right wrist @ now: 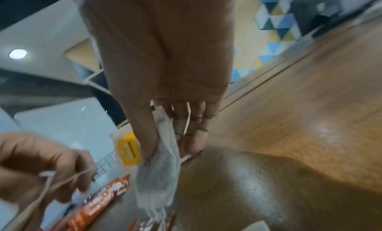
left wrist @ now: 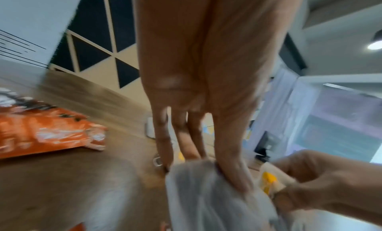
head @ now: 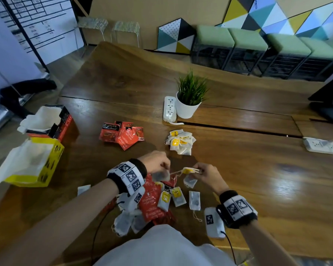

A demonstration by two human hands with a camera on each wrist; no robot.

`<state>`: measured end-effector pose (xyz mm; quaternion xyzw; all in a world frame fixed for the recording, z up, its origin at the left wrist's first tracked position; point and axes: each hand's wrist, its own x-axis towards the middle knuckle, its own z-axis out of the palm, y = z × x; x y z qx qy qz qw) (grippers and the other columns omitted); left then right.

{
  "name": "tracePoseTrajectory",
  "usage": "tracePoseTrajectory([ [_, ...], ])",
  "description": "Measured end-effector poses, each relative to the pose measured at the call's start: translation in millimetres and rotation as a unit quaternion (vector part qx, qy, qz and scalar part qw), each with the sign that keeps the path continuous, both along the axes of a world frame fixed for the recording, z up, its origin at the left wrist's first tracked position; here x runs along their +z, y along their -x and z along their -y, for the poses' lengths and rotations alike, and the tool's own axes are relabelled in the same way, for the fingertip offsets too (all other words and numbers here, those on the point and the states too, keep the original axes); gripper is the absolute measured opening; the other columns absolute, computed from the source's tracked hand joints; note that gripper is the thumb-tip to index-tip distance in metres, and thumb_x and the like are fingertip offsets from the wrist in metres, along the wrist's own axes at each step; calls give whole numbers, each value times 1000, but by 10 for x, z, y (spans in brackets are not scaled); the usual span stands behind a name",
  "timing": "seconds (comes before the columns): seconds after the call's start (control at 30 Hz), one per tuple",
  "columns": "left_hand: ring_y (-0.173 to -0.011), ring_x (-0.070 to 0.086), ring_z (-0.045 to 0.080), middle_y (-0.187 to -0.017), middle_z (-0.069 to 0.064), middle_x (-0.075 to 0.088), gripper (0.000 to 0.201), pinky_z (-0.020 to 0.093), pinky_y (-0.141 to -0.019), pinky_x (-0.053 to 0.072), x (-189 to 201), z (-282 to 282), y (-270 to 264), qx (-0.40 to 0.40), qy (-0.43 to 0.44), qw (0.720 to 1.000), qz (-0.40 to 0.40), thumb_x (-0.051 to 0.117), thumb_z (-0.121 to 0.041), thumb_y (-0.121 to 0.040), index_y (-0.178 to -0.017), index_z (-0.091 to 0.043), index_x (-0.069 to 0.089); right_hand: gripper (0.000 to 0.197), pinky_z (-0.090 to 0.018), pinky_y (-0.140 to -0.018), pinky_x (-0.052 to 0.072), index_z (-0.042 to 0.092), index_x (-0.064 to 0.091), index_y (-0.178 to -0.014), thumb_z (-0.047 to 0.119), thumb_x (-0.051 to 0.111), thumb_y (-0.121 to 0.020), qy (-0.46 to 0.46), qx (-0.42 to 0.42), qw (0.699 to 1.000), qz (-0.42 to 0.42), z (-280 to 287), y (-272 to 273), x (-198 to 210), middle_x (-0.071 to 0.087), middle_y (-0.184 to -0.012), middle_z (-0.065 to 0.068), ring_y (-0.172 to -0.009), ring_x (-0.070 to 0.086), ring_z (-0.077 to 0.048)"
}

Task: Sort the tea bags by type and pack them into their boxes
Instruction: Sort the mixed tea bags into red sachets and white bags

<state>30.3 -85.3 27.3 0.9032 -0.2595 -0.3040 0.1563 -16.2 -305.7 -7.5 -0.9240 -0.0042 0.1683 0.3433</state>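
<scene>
My left hand (head: 158, 164) pinches a white tea bag (head: 161, 176) (left wrist: 208, 193) just above the mixed pile (head: 158, 204) near the table's front. My right hand (head: 202, 172) pinches another white tea bag (head: 189, 181) (right wrist: 159, 174) with its yellow tag (head: 188, 170) (right wrist: 128, 150). Tangled strings (head: 176, 174) run between the two hands. Sorted red sachets (head: 121, 136) lie at the middle left, sorted yellow-tag bags (head: 181, 142) at the middle. An open yellow box (head: 46, 164) and an open red-and-black box (head: 62, 121) stand at the left edge.
A potted plant (head: 188, 106) and a white power strip (head: 170, 109) stand behind the sorted piles. A second power strip (head: 321, 145) lies at the right. A dark monitor base (head: 329, 104) sits at the far right. A slot (head: 238, 128) crosses the wooden table (head: 258, 179).
</scene>
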Motion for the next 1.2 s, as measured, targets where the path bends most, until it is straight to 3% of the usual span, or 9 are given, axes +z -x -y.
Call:
tracePoseTrajectory([
  [0.07,-110,52,21,-117,9,56,23,28,-89,40,36,143,103,-65,-9,997,-29,54,-14,-91,-112,-9,64,7,-18,-68,45,10,64,-89,15,65,-84,-2,19,1000,-16,63,98,81,69,-90,-6,-84,64,-19],
  [0.13,-107,55,24,-116,12,59,24,27,-83,41,-44,298,203,-104,-19,994,-31,56,-13,-90,-111,-5,64,16,-16,-63,37,5,63,-94,19,64,-86,58,56,997,-18,79,179,100,60,-93,-5,-84,56,-18],
  [0.33,-129,30,27,-143,8,30,27,42,-98,41,-422,445,504,-220,-80,972,25,60,-11,-86,-113,-8,62,36,-30,-97,40,14,51,-122,24,58,-89,217,161,960,-72,-11,566,-126,40,-134,-5,-121,41,-22],
  [0.4,-134,23,29,-149,8,20,34,45,-99,41,-476,403,543,-256,-106,960,49,61,-9,-84,-118,-5,59,39,-33,-97,42,16,47,-124,23,60,-88,244,158,955,-63,-75,714,-162,33,-136,-4,-124,34,-23],
  [0.6,-115,39,29,-129,12,39,27,39,-83,45,-459,410,530,-297,-89,945,104,55,-3,-87,-113,0,58,31,-33,-87,46,17,48,-117,19,59,-88,241,133,961,-32,-97,783,-232,41,-126,-4,-117,41,-23],
  [0.77,-112,42,27,-117,11,53,22,39,-86,42,-432,507,514,-314,-113,936,114,53,-9,-90,-110,-2,60,23,-25,-73,36,19,50,-111,21,57,-89,212,113,971,-18,-76,771,-310,48,-116,-1,-109,48,-22],
  [0.97,-111,44,27,-112,12,59,20,39,-91,40,-471,516,544,-272,-75,955,93,55,-9,-88,-107,-4,60,16,-11,-61,35,8,56,-100,13,61,-85,136,83,987,6,-31,772,-377,46,-99,-1,-75,48,-11],
  [1.07,-105,50,30,-110,16,56,24,42,-87,44,-533,487,534,-211,-39,974,70,54,-8,-88,-112,-6,51,16,-16,-61,30,6,57,-97,12,63,-83,121,62,991,-14,42,708,-357,43,-94,1,-81,50,-19],
  [1.2,-109,45,27,-114,13,57,23,37,-88,40,-554,531,558,-223,-35,971,82,49,-10,-92,-114,-6,54,22,-23,-64,32,22,45,-78,11,64,-80,87,19,994,-63,135,673,-352,54,-90,-2,-85,53,-20],
])
